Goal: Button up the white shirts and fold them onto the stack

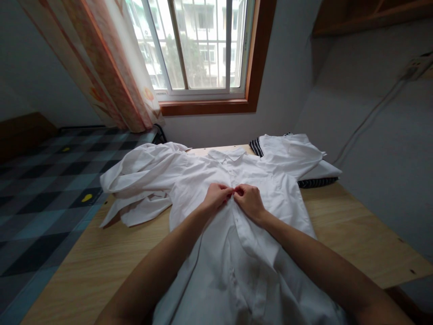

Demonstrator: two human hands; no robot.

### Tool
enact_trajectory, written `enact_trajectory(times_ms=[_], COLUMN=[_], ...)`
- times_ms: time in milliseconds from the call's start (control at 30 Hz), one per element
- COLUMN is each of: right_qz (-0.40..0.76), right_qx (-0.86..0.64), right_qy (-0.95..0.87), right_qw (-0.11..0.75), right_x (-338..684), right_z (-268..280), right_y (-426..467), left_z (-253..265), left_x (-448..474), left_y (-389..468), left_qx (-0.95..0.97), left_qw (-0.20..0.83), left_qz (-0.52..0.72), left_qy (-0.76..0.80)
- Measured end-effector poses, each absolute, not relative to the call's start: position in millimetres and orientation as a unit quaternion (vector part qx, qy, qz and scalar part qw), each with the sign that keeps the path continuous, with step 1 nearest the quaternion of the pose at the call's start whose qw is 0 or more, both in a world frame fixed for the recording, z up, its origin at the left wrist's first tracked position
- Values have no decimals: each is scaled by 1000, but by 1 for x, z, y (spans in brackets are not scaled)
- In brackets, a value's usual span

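A white button-up shirt (199,176) lies face up in front of me, its collar toward the window and its lower part spread open and hanging toward me. Over the front placket, at mid-chest, my left hand (218,196) pinches the fabric edge between thumb and fingers. Close against it, my right hand (249,198) pinches the other side of the placket, so the fingertips of both nearly touch. Any button between them is hidden by the fingers. Below the hands the two front edges hang apart.
The wooden table (352,225) bears a crumpled white garment (142,176) on the left and folded white clothes (291,151) with black striped fabric (318,182) at the back right. A checked bed (43,194) adjoins the left side. A cord (368,115) runs down the right wall.
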State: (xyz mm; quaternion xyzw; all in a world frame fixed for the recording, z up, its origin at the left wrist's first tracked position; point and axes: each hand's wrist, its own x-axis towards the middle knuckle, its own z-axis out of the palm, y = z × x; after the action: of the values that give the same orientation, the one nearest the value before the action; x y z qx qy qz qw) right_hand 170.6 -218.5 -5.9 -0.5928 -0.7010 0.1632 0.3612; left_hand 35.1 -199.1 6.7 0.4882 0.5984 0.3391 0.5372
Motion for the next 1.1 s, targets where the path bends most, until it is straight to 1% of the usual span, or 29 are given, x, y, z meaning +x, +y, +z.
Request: enact_trajectory(times_ms=[300,600,700,800,867,1033,1100], right_qz=[147,138,177,249,287,325,358], right_qx=[-586,-572,-580,-583,-584,-578,-573], right_qy=[-725,-723,-697,-662,-640,-615,-599], right_qw=[330,363,384,400,408,428,429], right_x=[171,171,172,173,175,179,180], right_z=[-11,-16,-16,-15,-14,-20,-24], right_y=[-218,-217,-214,-212,-210,-202,-198], left_z=[2,-4,-6,-6,-7,-9,-9], left_x=[41,43,43,43,43,37,34], left_y=[-199,-199,-197,-196,-196,-193,-192], left_qx=[493,478,480,497,503,537,571], left_qw=[525,504,505,499,501,500,482], left_qz=[389,468,491,500,490,470,453], left_qy=[575,546,523,505,506,491,486])
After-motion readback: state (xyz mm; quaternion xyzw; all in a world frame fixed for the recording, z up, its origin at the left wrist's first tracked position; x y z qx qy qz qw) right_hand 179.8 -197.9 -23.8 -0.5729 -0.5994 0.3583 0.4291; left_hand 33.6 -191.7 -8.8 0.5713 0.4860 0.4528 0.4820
